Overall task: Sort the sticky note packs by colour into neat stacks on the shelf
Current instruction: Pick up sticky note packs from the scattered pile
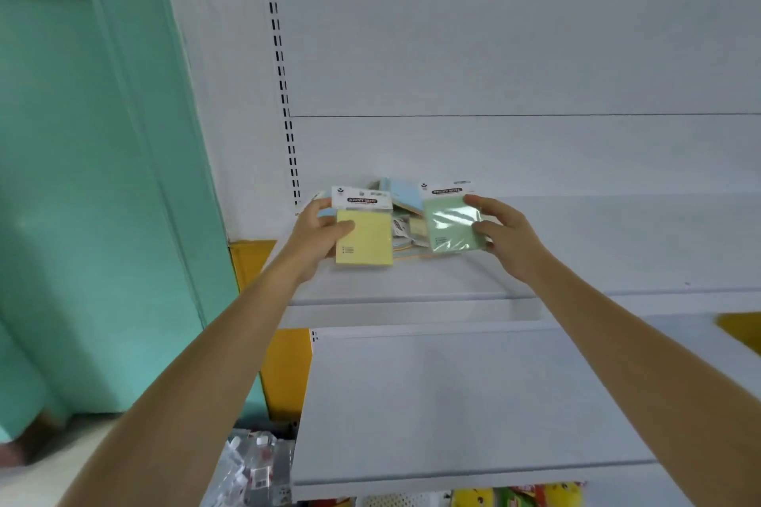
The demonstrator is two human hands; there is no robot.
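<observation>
Left hand (319, 228) grips yellow pack (364, 237); right hand (500, 233) grips green pack (453, 224); jumbled packs (405, 214) between, colours unclear.

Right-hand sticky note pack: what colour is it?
Pale green pack, held in the right hand; head view.

Yellow pack (364, 235) and green pack (452, 224) upright, above jumbled pile (405, 214) on shelf (576, 243).

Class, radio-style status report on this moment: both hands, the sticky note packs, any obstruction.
Left hand holding yellow pack. Right hand holding green pack. Unsorted pile on shelf between them. Nothing in the way.
</observation>
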